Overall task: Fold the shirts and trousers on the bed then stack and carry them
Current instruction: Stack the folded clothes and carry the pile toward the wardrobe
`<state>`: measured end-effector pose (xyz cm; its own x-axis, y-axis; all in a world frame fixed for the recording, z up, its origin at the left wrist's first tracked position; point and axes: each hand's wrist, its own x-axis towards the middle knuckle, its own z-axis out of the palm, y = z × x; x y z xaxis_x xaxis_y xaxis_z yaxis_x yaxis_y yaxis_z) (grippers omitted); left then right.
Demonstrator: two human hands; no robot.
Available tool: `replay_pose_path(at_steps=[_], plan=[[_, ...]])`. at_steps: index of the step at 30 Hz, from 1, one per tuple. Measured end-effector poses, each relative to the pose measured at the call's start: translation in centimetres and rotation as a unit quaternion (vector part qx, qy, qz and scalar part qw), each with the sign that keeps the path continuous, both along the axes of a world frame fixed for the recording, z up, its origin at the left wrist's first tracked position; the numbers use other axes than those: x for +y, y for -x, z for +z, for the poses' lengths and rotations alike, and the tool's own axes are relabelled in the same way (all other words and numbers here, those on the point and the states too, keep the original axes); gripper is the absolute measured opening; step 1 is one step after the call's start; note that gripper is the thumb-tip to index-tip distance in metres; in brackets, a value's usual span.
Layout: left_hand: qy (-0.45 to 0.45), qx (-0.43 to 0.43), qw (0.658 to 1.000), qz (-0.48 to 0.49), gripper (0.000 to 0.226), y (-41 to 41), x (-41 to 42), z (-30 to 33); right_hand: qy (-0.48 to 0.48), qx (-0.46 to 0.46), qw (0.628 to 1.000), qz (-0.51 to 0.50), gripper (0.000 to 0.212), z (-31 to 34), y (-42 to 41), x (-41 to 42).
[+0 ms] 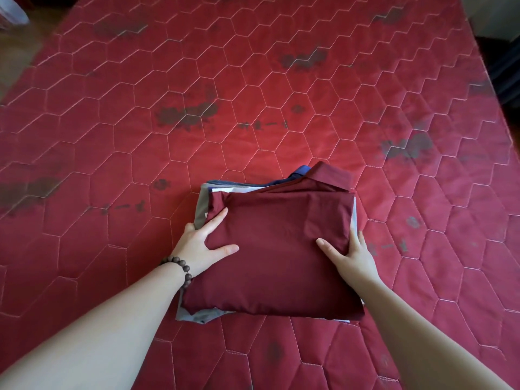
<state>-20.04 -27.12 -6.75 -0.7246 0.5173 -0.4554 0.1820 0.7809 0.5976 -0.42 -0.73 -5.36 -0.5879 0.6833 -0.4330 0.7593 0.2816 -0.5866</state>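
A bed (253, 80) with a red quilted cover, stitched in a hexagon pattern with dark faded marks, fills nearly the whole view. On its near half lies a stack of folded clothes (277, 249). The top item is a dark red shirt (281, 243), folded into a rectangle with its collar at the far edge. Beneath it, edges of grey (201, 209), white (233, 190) and blue (302, 171) garments show — their type cannot be told.

The left hand (201, 244) grips the stack's left edge: thumb and forefinger lie on the shirt, remaining fingers curl around the side. The right hand (350, 256) grips the right edge likewise — thumb on top, fingers along the side. A bead bracelet (180, 266) circles the left wrist.
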Motion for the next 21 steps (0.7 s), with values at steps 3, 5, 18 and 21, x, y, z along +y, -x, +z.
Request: replay_pose_path(at_steps=[3,5,18,21], plan=[[-0.006,0.001,1.000,0.003,0.087,-0.3,-0.1,0.2,0.002,0.007,1.000,-0.011,0.100,0.3,0.0,0.0],[-0.003,0.002,1.000,0.005,0.087,-0.8,-0.4,0.3,0.016,0.004,1.000,-0.018,0.102,1.0,-0.2,-0.2],[-0.024,0.031,0.999,0.037,0.085,-5.5,-3.8,-0.5,-0.164,0.070,0.975,0.130,0.084,0.9,-6.0,-3.0],[-0.032,0.042,0.997,0.048,0.084,-5.7,-3.9,-0.6,-0.208,0.078,0.961,0.163,0.081,1.3,-6.2,-2.6]])
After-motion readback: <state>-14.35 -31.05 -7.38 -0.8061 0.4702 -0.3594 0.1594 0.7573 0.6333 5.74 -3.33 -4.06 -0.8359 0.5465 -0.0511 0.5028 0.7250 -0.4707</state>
